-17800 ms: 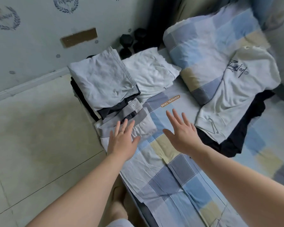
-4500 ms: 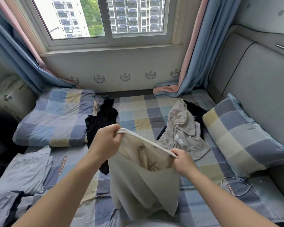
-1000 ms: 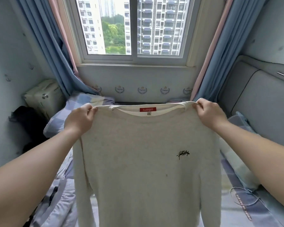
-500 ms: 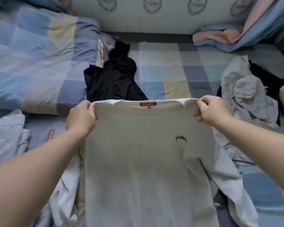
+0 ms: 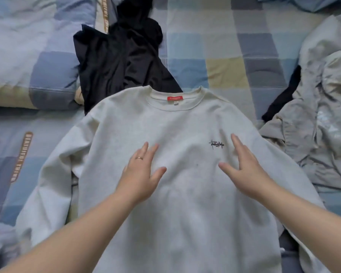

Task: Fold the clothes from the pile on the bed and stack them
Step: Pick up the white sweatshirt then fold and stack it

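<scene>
An off-white sweatshirt (image 5: 177,123) with a red neck label and a small black chest logo lies face up and flat on the checked bed sheet (image 5: 224,56), collar pointing away from me. My left hand (image 5: 141,174) rests flat on its chest, fingers straight, a ring on one finger. My right hand (image 5: 244,170) lies flat just right of the logo, fingers straight. Both sleeves spread outward to the sides.
A crumpled black garment (image 5: 118,54) lies beyond the collar, partly under the sweatshirt. A rumpled grey garment (image 5: 323,119) with black cloth beneath it sits at the right. A checked pillow (image 5: 27,52) lies at the upper left.
The sweatshirt, held up by its shoulders before, now lies flat on the bed. Both hands let go of the shoulders and came down open onto its chest.
</scene>
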### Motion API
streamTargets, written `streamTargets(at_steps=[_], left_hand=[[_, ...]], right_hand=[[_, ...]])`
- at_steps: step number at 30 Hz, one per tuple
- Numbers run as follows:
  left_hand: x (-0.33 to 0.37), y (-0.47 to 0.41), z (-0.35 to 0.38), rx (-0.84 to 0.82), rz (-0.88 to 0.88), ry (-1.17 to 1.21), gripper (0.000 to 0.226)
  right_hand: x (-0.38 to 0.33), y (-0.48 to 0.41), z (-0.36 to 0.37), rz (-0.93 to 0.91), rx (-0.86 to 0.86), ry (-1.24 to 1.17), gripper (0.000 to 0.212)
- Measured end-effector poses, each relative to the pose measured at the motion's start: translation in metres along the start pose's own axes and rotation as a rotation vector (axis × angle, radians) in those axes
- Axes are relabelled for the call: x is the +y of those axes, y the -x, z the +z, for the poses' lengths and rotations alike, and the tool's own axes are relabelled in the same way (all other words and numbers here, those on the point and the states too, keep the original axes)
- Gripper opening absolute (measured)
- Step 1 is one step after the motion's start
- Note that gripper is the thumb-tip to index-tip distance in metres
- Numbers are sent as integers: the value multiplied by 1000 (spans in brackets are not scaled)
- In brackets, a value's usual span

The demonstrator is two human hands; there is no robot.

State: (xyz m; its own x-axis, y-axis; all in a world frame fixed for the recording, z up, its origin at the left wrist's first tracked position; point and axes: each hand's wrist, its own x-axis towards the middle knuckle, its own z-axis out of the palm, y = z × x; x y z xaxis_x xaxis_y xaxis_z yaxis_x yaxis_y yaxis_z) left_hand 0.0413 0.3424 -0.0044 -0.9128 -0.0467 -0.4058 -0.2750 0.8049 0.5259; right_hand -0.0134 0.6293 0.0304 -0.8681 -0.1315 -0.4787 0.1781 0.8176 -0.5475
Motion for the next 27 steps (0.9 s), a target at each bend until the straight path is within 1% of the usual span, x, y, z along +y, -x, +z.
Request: streamTargets(at_steps=[4,9,13,17,20,22,24,26,27], left_hand=[[26,70,49,-155,-16,-85,71],[56,162,119,-362,-50,-267,76],[61,232,173,-431,-126,-334,82],[67,290,215,-457,-189,-389,92],[76,304,238,-372,-185,-437,101],[82,308,260,-271,-103,-465,102],[83,303,270,-116,38,-467,98],[84,299,288,11,179,-473,85],[86,296,294,39,225,-464,74]], right_hand=[[43,59,5,-18,-71,62,82],[118,136,22,-92,-165,218,81],[163,199,50,-168,-316,329,82],[199,252,75,-135,-504,470,87],[222,267,90,-132,-538,608,96],[238,274,102,-187,-504,685,95],[243,269,105,-251,-399,647,79],[254,266,107,-327,-246,533,53],[258,265,107,-350,-175,474,38]])
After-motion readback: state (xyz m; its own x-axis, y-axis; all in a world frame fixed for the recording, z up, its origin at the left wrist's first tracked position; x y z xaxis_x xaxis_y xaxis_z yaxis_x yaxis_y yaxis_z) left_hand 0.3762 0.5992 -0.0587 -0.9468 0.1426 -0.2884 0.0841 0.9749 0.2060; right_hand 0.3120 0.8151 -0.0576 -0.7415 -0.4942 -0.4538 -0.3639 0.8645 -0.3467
